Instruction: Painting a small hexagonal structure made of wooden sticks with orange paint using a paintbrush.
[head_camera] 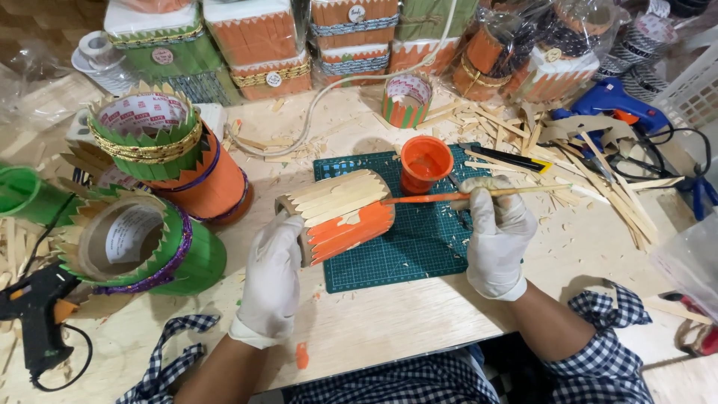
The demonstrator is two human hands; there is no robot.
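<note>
left hand [273, 280] grips stick-covered cylinder [336, 215]; right hand [495, 232] pinches paintbrush [456, 196] over green cutting mat [404, 254], beside orange paint cup [424, 163]

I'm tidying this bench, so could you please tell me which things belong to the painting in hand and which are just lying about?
In use:
- stick-covered holder, steadied by the left hand
- paintbrush, held in the right hand
- orange paint cup
- green cutting mat

Lying about:
- black glue gun
- blue glue gun
- loose wooden sticks
- finished green holder
</note>
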